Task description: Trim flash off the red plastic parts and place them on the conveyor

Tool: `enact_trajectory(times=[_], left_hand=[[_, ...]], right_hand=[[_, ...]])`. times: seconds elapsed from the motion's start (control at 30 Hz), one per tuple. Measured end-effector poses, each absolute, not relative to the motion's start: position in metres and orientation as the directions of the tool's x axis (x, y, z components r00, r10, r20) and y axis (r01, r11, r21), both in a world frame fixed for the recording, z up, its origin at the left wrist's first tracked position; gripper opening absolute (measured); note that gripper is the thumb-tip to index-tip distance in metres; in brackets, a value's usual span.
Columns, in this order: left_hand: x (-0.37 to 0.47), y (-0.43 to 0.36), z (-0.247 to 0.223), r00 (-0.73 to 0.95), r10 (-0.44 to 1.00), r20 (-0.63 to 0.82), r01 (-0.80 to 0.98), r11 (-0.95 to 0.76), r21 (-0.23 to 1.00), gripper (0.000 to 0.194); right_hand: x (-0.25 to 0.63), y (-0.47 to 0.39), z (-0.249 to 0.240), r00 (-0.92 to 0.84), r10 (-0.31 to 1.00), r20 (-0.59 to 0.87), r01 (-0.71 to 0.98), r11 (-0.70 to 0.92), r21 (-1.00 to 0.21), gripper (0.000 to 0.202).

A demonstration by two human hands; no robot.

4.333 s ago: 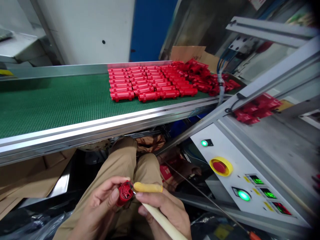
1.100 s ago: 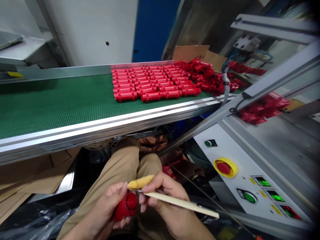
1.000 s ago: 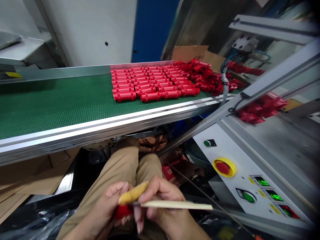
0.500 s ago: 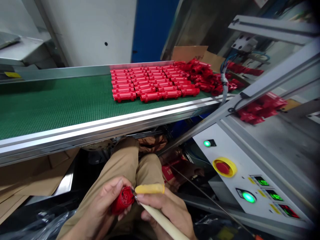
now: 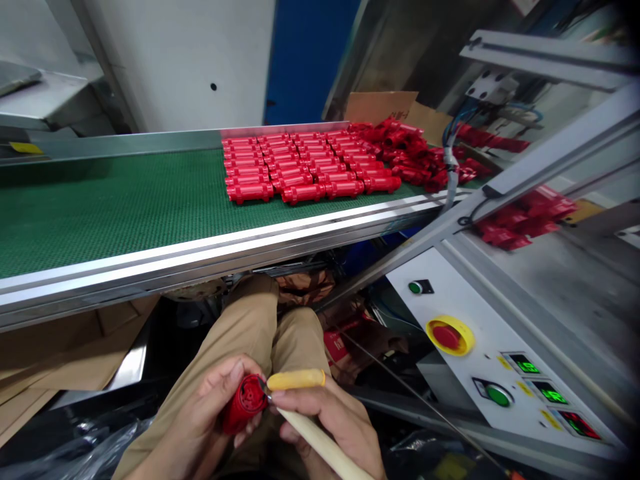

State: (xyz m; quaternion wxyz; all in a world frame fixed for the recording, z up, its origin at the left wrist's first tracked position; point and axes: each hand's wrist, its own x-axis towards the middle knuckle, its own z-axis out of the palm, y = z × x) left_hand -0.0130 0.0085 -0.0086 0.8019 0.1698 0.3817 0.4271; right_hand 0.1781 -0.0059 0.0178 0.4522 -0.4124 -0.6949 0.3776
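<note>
Low over my lap, my left hand (image 5: 207, 403) is wrapped around a red plastic cylindrical part (image 5: 244, 404), its round recessed end turned up toward me. My right hand (image 5: 350, 420) grips a small knife (image 5: 323, 441) by its long cream handle. A yellow finger cot (image 5: 297, 379) covers one finger of that hand. The knife's short metal tip meets the rim of the red part on its right side; the exact contact is too small to make out.
A green conveyor belt (image 5: 115, 207) with a metal edge runs across in front, carrying rows of red parts (image 5: 305, 167) and a loose red heap (image 5: 400, 143). On the right stands a machine frame with a control panel (image 5: 455, 373). Cardboard (image 5: 75, 353) lies lower left.
Both hands stay nearly in place; the knife and the covered finger have shifted slightly left against the red part. Two green lamps on the panel have gone from lit to dark.
</note>
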Motion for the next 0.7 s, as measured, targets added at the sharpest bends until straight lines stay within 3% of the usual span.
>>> enact_trajectory(times=[0.37, 0.57, 0.63, 0.7], left_hand=[[-0.012, 0.007, -0.005, 0.333, 0.797, -0.504, -0.568, 0.596, 0.568, 0.042], [-0.011, 0.008, -0.007, 0.362, 0.699, -0.616, -0.498, 0.704, 0.506, 0.043], [-0.011, 0.008, -0.007, 0.377, 0.67, -0.639, -0.487, 0.731, 0.479, 0.042], [-0.012, 0.008, -0.008, 0.396, 0.681, -0.615, -0.48, 0.725, 0.494, 0.044]], right_hand=[[0.179, -0.004, 0.02, -0.238, 0.923, 0.301, 0.255, 0.358, -0.898, 0.019], [0.193, 0.01, 0.032, -0.552, 0.787, 0.276, 0.262, 0.478, -0.839, 0.026], [0.194, 0.014, 0.03, -0.442, 0.842, 0.309, 0.309, 0.466, -0.829, 0.026], [0.193, 0.016, 0.027, -0.174, 0.927, 0.332, 0.325, 0.372, -0.87, 0.021]])
